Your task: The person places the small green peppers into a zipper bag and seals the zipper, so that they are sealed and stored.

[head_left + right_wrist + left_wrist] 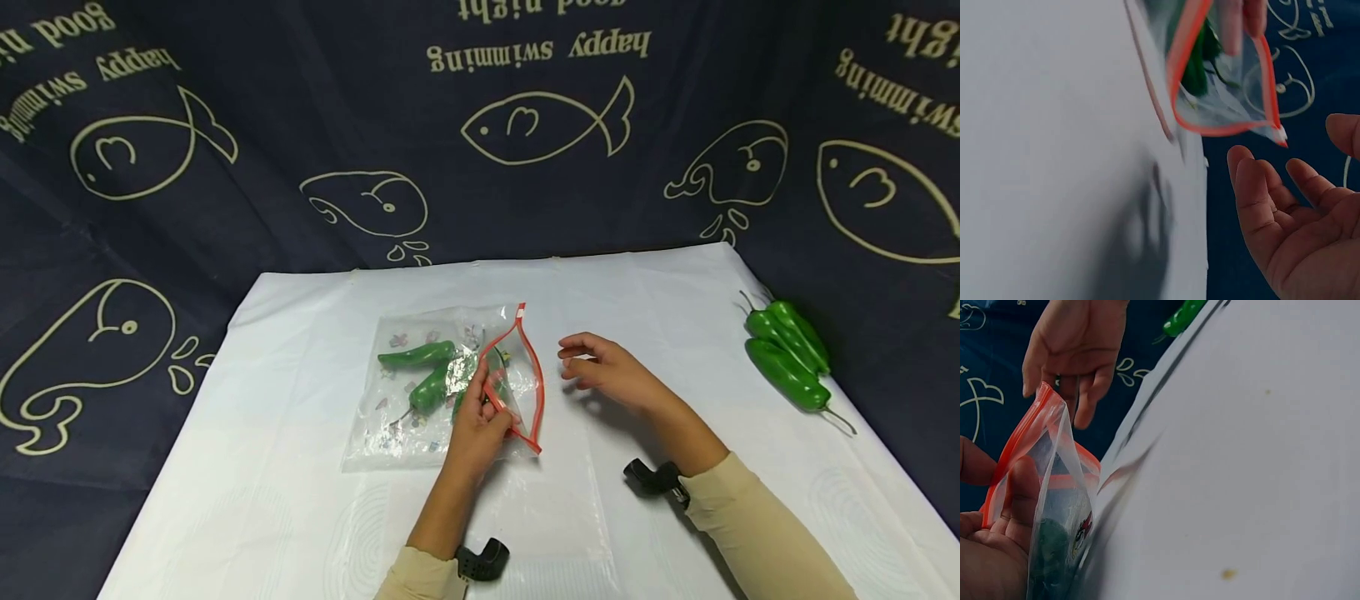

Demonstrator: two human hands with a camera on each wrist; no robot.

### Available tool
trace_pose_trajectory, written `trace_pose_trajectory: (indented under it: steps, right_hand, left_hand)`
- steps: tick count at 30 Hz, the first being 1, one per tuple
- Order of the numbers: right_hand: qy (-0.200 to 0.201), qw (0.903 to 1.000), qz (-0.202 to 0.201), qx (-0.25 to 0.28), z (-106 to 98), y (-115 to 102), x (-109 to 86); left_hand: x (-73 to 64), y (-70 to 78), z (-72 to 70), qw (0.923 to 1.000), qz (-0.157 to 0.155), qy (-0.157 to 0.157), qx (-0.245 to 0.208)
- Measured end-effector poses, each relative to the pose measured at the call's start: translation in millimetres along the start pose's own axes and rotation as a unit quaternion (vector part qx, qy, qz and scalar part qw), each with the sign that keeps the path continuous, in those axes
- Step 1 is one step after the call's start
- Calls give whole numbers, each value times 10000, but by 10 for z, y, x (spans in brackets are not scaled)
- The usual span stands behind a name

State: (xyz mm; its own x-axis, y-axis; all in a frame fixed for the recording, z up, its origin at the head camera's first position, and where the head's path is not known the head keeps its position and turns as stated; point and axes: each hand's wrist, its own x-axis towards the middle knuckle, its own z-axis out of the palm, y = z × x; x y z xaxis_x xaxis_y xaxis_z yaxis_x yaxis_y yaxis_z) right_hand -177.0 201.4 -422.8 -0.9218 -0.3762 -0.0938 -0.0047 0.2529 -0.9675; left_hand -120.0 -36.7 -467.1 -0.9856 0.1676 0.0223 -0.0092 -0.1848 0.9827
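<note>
A clear zip bag [390, 385] with a red zip edge lies on the table, its mouth spread apart toward the right. Inside it are several green peppers [417, 356], partly hidden by glare and by my hand. My left hand [477, 425] pinches the near side of the red rim between thumb and fingers; the left wrist view shows the fingers on the bag [1066, 481] at its zip. To the right of the mouth, apart from it, my right hand [611, 371] hovers with loosely bent fingers. Nothing is in its palm in the right wrist view.
Three green peppers [787, 354] lie together at the table's right edge. A white cloth [262, 400] covers the table. Under my forearms lies a flat, clear plastic sheet or bag [562, 517]. Behind hangs a dark blue curtain [375, 100] with fish drawings.
</note>
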Motion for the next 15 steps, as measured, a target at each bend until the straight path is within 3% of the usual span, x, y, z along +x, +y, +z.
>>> trace_pose_trajectory:
  steps: [15]
  right_hand:
    - [607, 9981, -83, -94, -586, 8, -334]
  left_hand:
    - [8, 5, 10, 9998, -103, 103, -115]
